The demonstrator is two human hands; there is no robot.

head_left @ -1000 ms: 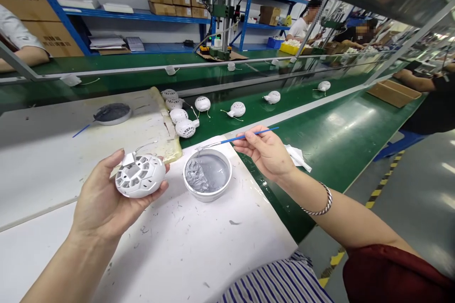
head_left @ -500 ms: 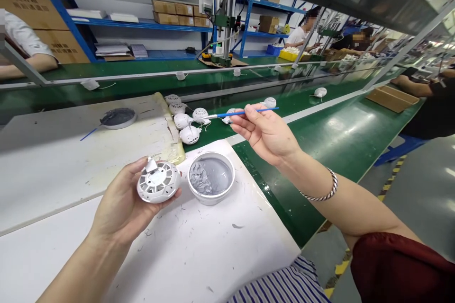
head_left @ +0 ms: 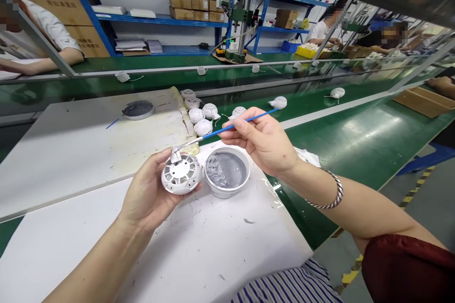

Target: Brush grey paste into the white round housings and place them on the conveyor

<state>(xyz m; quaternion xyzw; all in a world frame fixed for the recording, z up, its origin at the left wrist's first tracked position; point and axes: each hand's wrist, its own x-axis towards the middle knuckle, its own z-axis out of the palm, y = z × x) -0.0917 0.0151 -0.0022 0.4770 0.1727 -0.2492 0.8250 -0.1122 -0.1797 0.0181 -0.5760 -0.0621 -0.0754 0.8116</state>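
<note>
My left hand [head_left: 152, 194] is closed round a round white plastic housing [head_left: 182, 181] with slotted openings and a small tab on top. In my right hand [head_left: 263, 139] is a thin blue-handled paintbrush [head_left: 227, 128], pinched between thumb and fingers. Its grey-smeared tip is at the tab of the housing; whether it touches cannot be made out for certain. Beside the housing, on white paper, stands a white tub [head_left: 245, 184] partly filled with grey paste [head_left: 223, 170]. Behind it lie several similar white housings [head_left: 204, 127] with thin wires.
A white board [head_left: 85, 151] on the left carries a dish of dark grey paste [head_left: 138, 108] and another blue brush [head_left: 113, 123]. More white parts lie along the green conveyor belt [head_left: 341, 137]. A person [head_left: 50, 33] sits across at left; others work farther back.
The brush has come down and left, bringing its tip to the tab of the housing. The camera view has shifted, so the whole scene sits farther right.
</note>
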